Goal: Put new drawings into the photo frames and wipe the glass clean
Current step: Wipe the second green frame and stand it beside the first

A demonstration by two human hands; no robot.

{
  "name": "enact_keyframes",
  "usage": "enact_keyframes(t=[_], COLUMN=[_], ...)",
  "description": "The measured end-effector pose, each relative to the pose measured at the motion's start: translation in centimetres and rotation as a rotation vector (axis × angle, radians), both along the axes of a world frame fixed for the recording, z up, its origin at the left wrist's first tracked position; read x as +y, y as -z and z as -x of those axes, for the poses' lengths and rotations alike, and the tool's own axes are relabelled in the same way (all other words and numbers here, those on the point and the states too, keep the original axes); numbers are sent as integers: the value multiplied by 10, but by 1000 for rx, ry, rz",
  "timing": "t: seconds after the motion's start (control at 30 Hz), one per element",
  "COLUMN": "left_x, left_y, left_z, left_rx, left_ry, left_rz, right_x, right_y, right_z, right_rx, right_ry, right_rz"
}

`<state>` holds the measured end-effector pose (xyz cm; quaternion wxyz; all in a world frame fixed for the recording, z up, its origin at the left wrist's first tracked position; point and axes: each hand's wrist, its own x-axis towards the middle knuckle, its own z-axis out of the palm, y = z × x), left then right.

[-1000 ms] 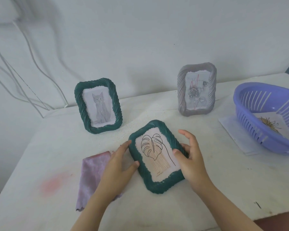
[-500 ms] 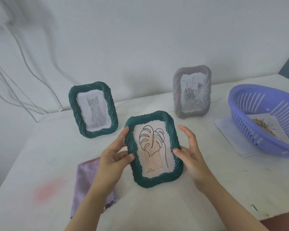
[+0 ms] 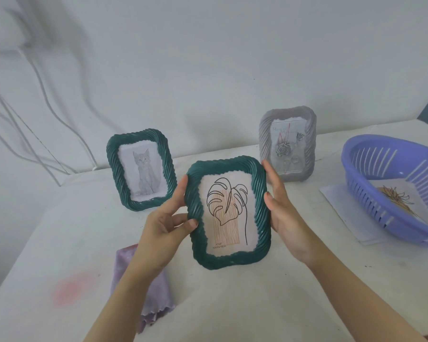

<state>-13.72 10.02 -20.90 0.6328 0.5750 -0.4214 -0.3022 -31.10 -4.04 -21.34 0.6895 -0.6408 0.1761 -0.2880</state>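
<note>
Soft, even daylight; faint shadows, slight blur, wide-angle bending at edges.

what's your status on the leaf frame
Left hand and right hand grip the leaf frame by its sides. Frame tilted up, drawing in. Purple cloth on the table beneath left forearm.

A plain white wall [image 3: 208,58] rises behind the white worktop [image 3: 257,292], which bears a faint pink stain [image 3: 69,290]. Thin white cables [image 3: 84,150] trail down the wall at left.
</note>
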Motion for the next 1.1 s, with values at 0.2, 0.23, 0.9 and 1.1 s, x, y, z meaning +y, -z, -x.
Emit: enact_keyframes(t=[0.2, 0.23, 0.9, 1.1], left_x=[-29, -36, -137, -141], left_y=[-11, -12, 10, 17], left_z=[-18, -20, -53, -57], left_rx=[-76, -73, -119, -145], left_ry=[-41, -52, -347, -450], left_rz=[-11, -17, -50, -63], right_x=[-26, -32, -127, -133], right_y=[-13, -15, -4, -2], right_z=[-20, -25, -103, -117], right_rx=[-66, -69, -82, -107], right_ry=[-2, -4, 63, 62], right_rz=[17, 18, 1, 52])
